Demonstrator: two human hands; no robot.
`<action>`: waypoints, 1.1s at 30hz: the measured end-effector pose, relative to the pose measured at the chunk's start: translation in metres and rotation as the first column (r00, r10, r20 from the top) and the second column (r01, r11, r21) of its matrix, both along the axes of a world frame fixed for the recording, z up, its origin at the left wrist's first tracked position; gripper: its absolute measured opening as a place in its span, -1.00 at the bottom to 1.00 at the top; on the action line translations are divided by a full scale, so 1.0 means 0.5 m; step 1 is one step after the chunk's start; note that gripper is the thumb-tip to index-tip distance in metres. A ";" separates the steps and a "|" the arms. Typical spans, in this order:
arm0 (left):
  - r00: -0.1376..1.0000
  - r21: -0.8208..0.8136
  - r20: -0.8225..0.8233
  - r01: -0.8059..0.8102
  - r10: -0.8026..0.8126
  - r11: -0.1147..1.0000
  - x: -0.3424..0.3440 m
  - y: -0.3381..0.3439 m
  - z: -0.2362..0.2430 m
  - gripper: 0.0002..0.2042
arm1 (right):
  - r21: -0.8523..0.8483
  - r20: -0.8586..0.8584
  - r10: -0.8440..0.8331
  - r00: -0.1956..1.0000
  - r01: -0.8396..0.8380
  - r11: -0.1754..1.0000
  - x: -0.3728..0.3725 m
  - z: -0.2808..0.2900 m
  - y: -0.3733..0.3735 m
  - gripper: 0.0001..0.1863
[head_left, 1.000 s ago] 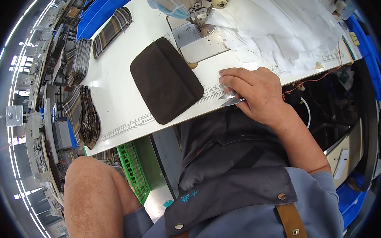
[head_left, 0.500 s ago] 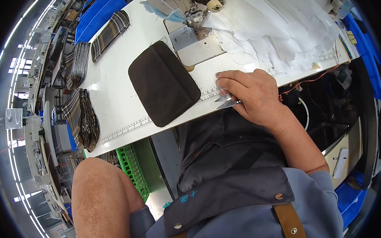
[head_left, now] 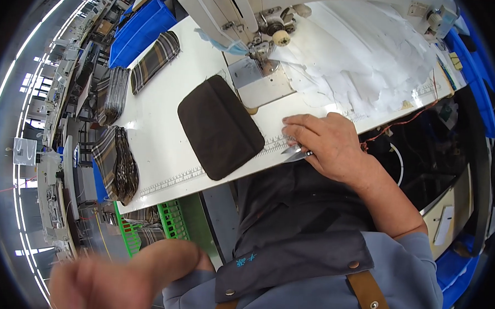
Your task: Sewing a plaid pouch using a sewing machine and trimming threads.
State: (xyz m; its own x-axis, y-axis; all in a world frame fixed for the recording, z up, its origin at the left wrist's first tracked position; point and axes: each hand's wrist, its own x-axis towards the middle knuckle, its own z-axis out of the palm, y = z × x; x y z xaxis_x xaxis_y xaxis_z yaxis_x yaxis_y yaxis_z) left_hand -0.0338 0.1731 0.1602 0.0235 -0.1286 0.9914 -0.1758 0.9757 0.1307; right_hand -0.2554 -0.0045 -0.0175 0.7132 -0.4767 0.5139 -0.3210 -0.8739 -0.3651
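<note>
My right hand [head_left: 322, 144] rests at the table's front edge, fingers closed on small silver scissors [head_left: 294, 154], blades pointing left. A dark brown fabric pocket piece [head_left: 220, 128] lies flat to its left, in front of the sewing machine [head_left: 218, 12]. My left hand [head_left: 98, 283] is low at the lower left, smeared by motion; whether it holds anything cannot be made out. Stacks of plaid fabric pieces [head_left: 109, 165] lie along the table's left end, with another plaid stack [head_left: 155, 62] farther back.
White interfacing sheets [head_left: 356, 60] cover the table's right side. Blue bins [head_left: 140, 28] stand at the back left and right. A green basket [head_left: 173, 220] with plaid pieces sits below the table. Orange cords [head_left: 398, 122] hang at the right edge, and rows of workstations recede leftward.
My left hand has swung into view at the lower left, where a bare bent limb stood upright. The right hand stays on the scissors. The whole scene sits lower in the picture.
</note>
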 end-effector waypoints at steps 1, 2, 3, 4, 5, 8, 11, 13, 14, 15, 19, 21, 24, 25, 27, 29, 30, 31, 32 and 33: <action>0.851 0.156 0.103 -0.526 0.515 0.836 0.026 -0.032 -0.053 -0.63 | 0.017 -0.019 0.008 1.000 -0.008 1.000 -0.004 0.008 -0.001 -0.54; 0.896 0.407 0.279 -0.437 0.346 0.802 0.038 -0.090 -0.119 -0.78 | 0.016 -0.035 -0.012 0.999 0.013 1.000 -0.015 -0.002 -0.006 -0.54; 0.906 0.628 0.402 -0.378 0.132 0.680 0.040 -0.138 -0.179 -0.83 | 0.014 -0.023 -0.004 1.000 0.005 1.000 -0.021 -0.009 -0.012 -0.58; 0.813 0.650 0.574 -0.527 0.101 0.548 0.047 -0.154 -0.215 -0.73 | 0.003 0.006 0.030 1.000 -0.030 1.000 -0.014 -0.003 -0.018 -0.62; 0.665 0.521 0.738 -0.668 0.114 0.531 0.048 -0.170 -0.248 -0.72 | -0.004 0.024 0.061 0.998 -0.061 0.998 -0.008 -0.002 -0.022 -0.66; 0.662 0.562 0.748 -0.669 0.047 0.487 0.060 -0.200 -0.306 -0.72 | 0.064 -0.061 0.111 0.992 -0.107 0.992 0.006 0.026 -0.024 -0.68; 0.720 0.627 0.693 -0.610 0.010 0.485 0.072 -0.239 -0.323 -0.73 | 0.053 -0.099 0.182 0.978 -0.177 0.983 0.022 0.039 -0.044 -0.68; 0.703 0.605 0.711 -0.624 0.017 0.495 0.070 -0.273 -0.326 -0.74 | -0.004 -0.121 0.168 0.978 -0.170 0.985 0.031 0.034 -0.073 -0.68; 0.705 0.610 0.709 -0.623 0.015 0.489 0.069 -0.291 -0.325 -0.77 | -0.053 -0.131 0.150 0.980 -0.158 0.986 0.036 0.032 -0.088 -0.68; 0.711 0.613 0.702 -0.623 0.026 0.486 0.072 -0.310 -0.327 -0.77 | -0.057 -0.140 0.159 0.977 -0.169 0.984 0.039 0.037 -0.102 -0.68; 0.746 0.644 0.666 -0.591 0.025 0.485 0.084 -0.381 -0.326 -0.83 | -0.110 -0.294 0.097 0.951 -0.134 0.985 0.048 0.044 -0.164 -0.69; 0.755 0.673 0.655 -0.566 -0.027 0.476 0.093 -0.405 -0.321 -0.82 | -0.116 -0.324 0.075 0.943 -0.118 0.986 0.055 0.056 -0.186 -0.69; 0.765 0.681 0.643 -0.550 -0.036 0.482 0.106 -0.431 -0.320 -0.81 | -0.092 -0.343 0.080 0.936 -0.118 0.989 0.061 0.063 -0.208 -0.69; 0.772 0.692 0.633 -0.530 -0.059 0.490 0.111 -0.437 -0.320 -0.81 | -0.090 -0.347 0.083 0.934 -0.121 0.989 0.063 0.059 -0.211 -0.69; 0.799 0.716 0.599 -0.508 -0.048 0.479 0.110 -0.442 -0.324 -0.82 | -0.089 -0.290 0.059 0.955 -0.088 0.992 0.065 0.047 -0.212 -0.65; 0.825 0.740 0.563 -0.482 -0.040 0.470 0.109 -0.448 -0.327 -0.84 | -0.080 -0.288 0.055 0.956 -0.082 0.993 0.070 0.045 -0.215 -0.63; 0.825 0.737 0.564 -0.487 -0.029 0.468 0.109 -0.452 -0.327 -0.82 | -0.074 -0.283 0.051 0.958 -0.075 0.994 0.071 0.046 -0.215 -0.60; 0.825 0.735 0.564 -0.492 -0.018 0.467 0.110 -0.456 -0.327 -0.81 | -0.071 -0.288 0.050 0.956 -0.073 0.995 0.072 0.046 -0.215 -0.60; 0.826 0.737 0.563 -0.489 -0.023 0.467 0.110 -0.459 -0.327 -0.81 | -0.080 -0.309 0.039 0.950 -0.067 0.995 0.070 0.046 -0.213 -0.57; 0.829 0.736 0.558 -0.477 -0.033 0.480 0.111 -0.462 -0.326 -0.81 | -0.090 -0.330 0.028 0.944 -0.061 0.994 0.069 0.047 -0.211 -0.54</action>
